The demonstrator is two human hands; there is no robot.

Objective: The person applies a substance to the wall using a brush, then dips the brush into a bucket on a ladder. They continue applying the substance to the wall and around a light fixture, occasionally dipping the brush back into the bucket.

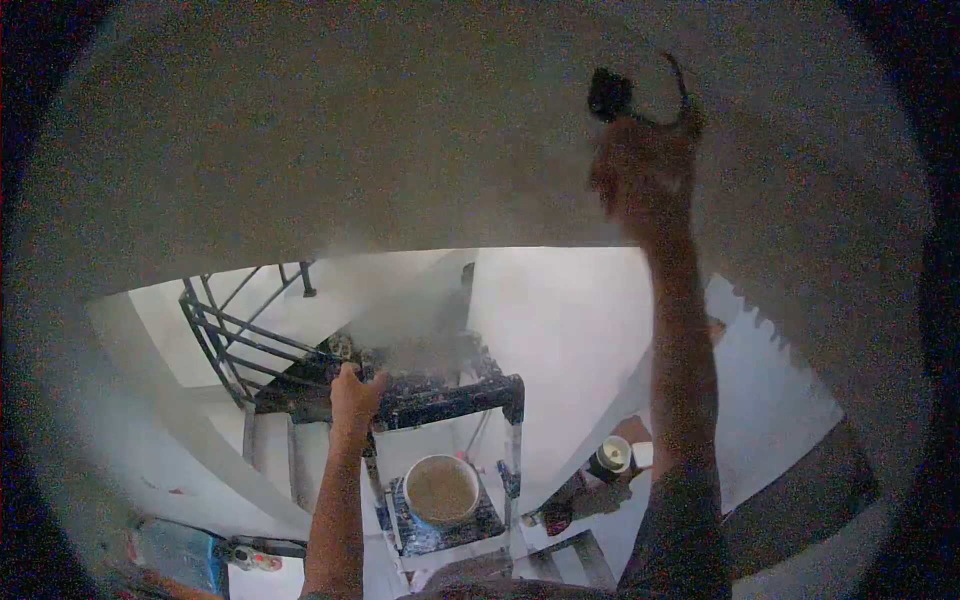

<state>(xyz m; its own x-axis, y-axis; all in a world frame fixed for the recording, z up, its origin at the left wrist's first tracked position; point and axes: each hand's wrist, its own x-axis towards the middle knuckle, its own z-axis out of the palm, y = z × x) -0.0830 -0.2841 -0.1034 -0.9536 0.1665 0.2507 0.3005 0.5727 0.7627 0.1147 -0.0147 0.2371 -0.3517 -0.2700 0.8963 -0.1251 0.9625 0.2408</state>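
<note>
My right hand (648,175) is raised high against the dim grey ceiling surface (400,130). It is closed on a dark tool (610,95) with a blunt dark end and a thin curved wire-like part; blur and low light hide its kind. Lower down, my left hand (356,398) is closed on the left side of the paint-spattered stepladder (445,402), near its dark top. Some of its fingers are hard to make out. Below the ladder's top, a round white bucket (442,490) of beige, paste-like material stands on a step.
Behind the ladder, a dark metal stair railing (255,335) runs beside pale steps (270,455). At lower right, an open can (612,455) stands among other items. A blue-edged clear container (180,550) lies at lower left. White walls rise around the stairwell.
</note>
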